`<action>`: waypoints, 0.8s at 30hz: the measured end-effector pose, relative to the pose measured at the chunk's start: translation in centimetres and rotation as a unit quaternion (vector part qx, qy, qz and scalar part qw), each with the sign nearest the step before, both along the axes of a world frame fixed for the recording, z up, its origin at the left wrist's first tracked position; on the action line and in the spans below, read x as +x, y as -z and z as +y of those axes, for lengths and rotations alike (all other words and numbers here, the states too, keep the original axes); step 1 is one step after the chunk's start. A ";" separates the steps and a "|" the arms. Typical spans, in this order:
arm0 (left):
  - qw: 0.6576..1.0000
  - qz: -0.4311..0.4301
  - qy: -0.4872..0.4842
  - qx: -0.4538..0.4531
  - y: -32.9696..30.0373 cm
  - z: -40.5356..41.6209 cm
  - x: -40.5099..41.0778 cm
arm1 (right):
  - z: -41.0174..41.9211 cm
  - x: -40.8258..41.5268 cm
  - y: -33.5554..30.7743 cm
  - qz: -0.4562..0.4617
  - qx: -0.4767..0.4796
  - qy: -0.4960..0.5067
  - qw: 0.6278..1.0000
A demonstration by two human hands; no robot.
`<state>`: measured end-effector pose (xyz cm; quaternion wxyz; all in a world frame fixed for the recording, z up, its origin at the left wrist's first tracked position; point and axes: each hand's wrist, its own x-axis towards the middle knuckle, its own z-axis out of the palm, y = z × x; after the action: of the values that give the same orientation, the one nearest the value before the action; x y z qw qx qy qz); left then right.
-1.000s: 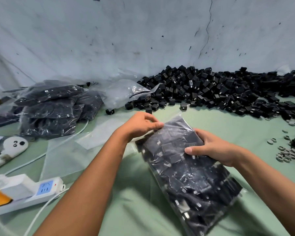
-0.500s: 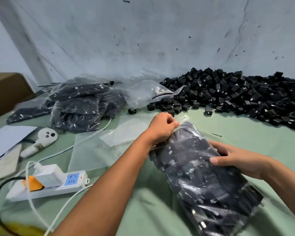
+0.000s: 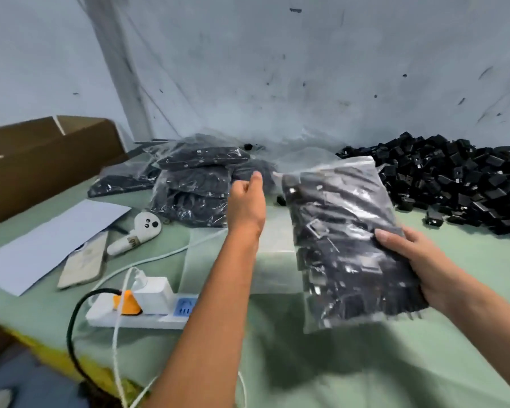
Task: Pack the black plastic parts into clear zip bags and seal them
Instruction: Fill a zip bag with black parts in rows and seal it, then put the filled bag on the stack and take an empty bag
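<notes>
Right hand (image 3: 424,266): fingers curled round lower right edge of filled zip bag (image 3: 345,231), lifted off green tabletop (image 3: 321,366). Left hand (image 3: 246,201): loosely curled, holding nothing, just left of bag's top corner. Packed bags (image 3: 195,184) beyond.

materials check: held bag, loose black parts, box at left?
Held bag: thin clear plastic film, glossy, creased with glints. Loose black parts: likely moulded plastic, semi-matt, some with small metal-looking bits. Box: brown cardboard, matt, folded flap. The right hand grips the bag.
</notes>
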<state>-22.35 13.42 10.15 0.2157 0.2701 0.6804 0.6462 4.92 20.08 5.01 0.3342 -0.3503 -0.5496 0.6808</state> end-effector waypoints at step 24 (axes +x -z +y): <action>0.981 -0.062 -0.181 0.011 -2.9 9.1 -20.9 | 11.1 -39.6 -7.7 -0.038 0.012 -0.079 0.996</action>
<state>-43.21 22.55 13.04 0.1335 0.1041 0.6963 0.6974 -34.71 31.19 12.74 0.2629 -0.3271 -0.5962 0.6844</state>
